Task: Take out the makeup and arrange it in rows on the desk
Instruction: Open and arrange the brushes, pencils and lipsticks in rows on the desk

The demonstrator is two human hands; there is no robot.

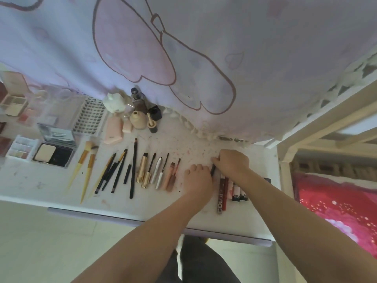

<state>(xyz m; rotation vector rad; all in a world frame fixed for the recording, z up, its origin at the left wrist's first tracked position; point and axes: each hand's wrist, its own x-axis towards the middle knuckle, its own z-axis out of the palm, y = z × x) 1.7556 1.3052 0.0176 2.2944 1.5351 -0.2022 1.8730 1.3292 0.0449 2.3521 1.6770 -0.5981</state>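
On the white desk [204,148] makeup lies in a row: two yellow-handled brushes [85,166], several black pencils and brushes [120,172], gold, silver and pink tubes [157,172]. My left hand [199,178] and my right hand [232,162] meet over a thin black stick [213,170]; both pinch it with curled fingers. Just right of it lie dark red lip tubes [222,193] and several small pink and black tubes [237,193], partly hidden by my right forearm.
Palettes and compacts [51,154] fill the desk's left side. Small bottles and a white figurine [138,113] stand at the back by a lash tray [89,117]. A pale printed curtain [204,58] hangs behind. A white bed frame [285,160] borders the right edge.
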